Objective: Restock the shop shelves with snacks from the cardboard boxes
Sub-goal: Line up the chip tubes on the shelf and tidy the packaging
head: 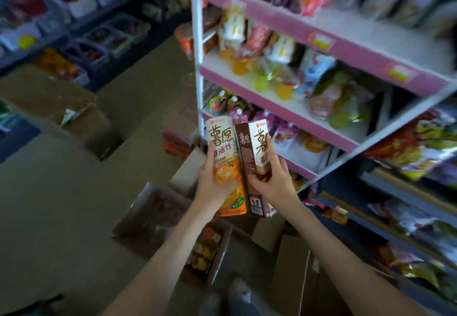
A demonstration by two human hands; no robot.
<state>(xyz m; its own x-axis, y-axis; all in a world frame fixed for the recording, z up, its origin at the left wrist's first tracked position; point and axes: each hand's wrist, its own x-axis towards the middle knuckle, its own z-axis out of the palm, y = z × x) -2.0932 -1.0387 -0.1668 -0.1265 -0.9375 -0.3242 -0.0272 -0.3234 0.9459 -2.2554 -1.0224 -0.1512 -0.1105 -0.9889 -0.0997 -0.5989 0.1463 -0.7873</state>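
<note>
Head view looks down past two bare forearms into a shop aisle. At the centre of the frame the left hand [212,179] wraps its fingers round an orange snack box [223,142]. The right hand [274,175] curls thumb and fingers round a brown snack box [252,152]. Both cartons stand upright with a slight tilt and touch along their long sides. They are held in the air just in front of the pink-edged shelf unit [309,115] that fills the right of the frame.

My reading is that the restocking is partway through. The tiers carry many bags and pouches, yet bare board shows on the top tier at upper right and on the lower tiers near the hands, so room remains. The two cartons are not yet on any shelf. Which tier suits them I cannot tell, since no matching cartons show plainly there.

Below the hands, at lower centre, an open cardboard box [222,254] has colourful packets inside. A clear-wrapped brown pack [150,214] lies on the floor [61,204] just left of it. Another brown box [49,98] sits at middle left, its contents hidden. Several loads look to be left to shelve.
</note>
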